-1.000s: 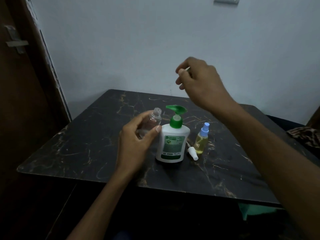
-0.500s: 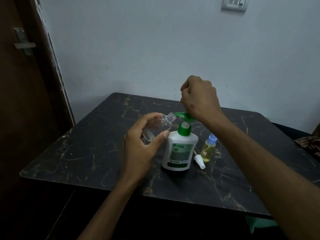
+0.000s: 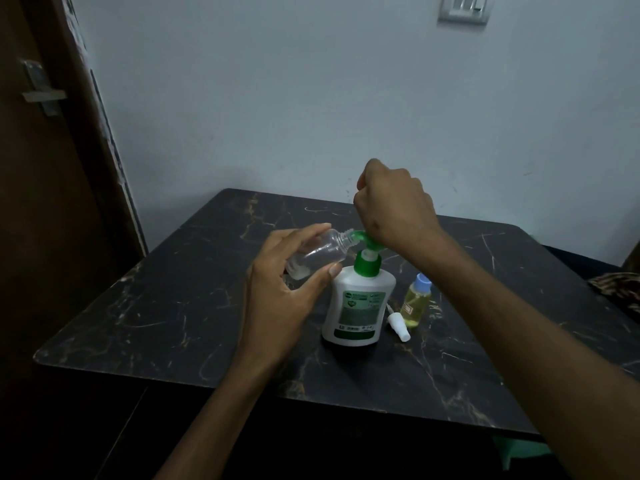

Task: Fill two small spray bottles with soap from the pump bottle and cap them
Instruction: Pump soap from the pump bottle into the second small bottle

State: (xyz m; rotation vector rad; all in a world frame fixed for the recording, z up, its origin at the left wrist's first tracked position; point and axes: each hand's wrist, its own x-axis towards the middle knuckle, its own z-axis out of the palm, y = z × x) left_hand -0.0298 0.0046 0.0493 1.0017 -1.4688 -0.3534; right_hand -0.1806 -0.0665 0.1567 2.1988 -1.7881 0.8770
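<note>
Dark marble-look table (image 3: 173, 306) against a pale wall (image 3: 311, 98), brown door (image 3: 41, 202) at left. My right arm reaches in from the lower right, forearm angled up across the table, wrist bent down. My right hand (image 3: 394, 206) is a loose fist, fingers curled in, heel of the hand pressing on the green pump head; whether anything sits inside that fist, can't tell. My left arm comes up from bottom centre. My left hand (image 3: 280, 289) grips the clear empty spray bottle (image 3: 318, 252), thumb under, fingers (image 3: 304, 233) over the top, bottle tilted with its open neck at the pump spout. White pump bottle (image 3: 356, 306) stands upright mid-table. Just right of it, small filled spray bottle (image 3: 415, 303), yellow liquid, blue cap, upright. Between them a white spray cap (image 3: 398, 325) lies on its side.
</note>
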